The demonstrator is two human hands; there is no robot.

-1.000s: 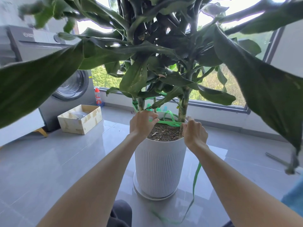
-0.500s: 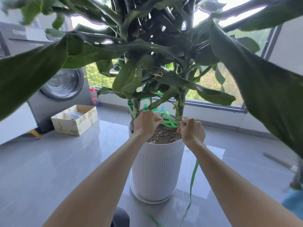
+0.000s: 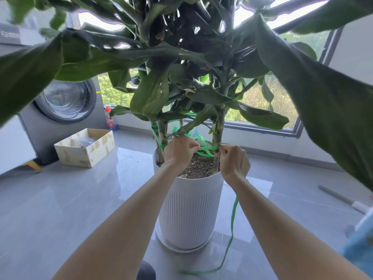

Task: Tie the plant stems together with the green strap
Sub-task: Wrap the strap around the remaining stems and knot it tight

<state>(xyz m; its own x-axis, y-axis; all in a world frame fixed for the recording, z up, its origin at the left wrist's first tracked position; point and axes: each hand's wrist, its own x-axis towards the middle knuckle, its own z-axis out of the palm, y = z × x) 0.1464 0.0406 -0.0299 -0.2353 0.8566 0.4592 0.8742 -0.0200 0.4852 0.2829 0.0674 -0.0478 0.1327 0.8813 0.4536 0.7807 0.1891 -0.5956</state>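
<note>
Green strap (image 3: 209, 148) pulled flat and taut from one pinch to the other, just above the soil (image 3: 198, 166). At the right fingertips, drawn across the right stem (image 3: 219, 130). Just behind and left of the left fingers, wound in several turns round the left stem (image 3: 162, 134). Beyond both sets of fingertips, further loops lying slack. Loose tail (image 3: 232, 225) dropping from under the right hand down past the white pot (image 3: 189, 209) to the floor (image 3: 80, 199).

Likely trouble: slipping out of a fingertip pinch under a harder pull, with slack running back into the loops. Too hard a pull, and the thin right stem probably bent inward or scraped. Tail perhaps snagging underfoot and jerking the line.

Left hand (image 3: 178, 152): back upward, thumb and forefinger closed on the strap, other fingers curled under. Right hand (image 3: 234, 162): thumb and forefinger pinching the strap right at the stem, remaining fingers folded. Cannot tell whether touching the stem itself. Both forearms reaching in from below, under the leaves (image 3: 153, 93).
</note>
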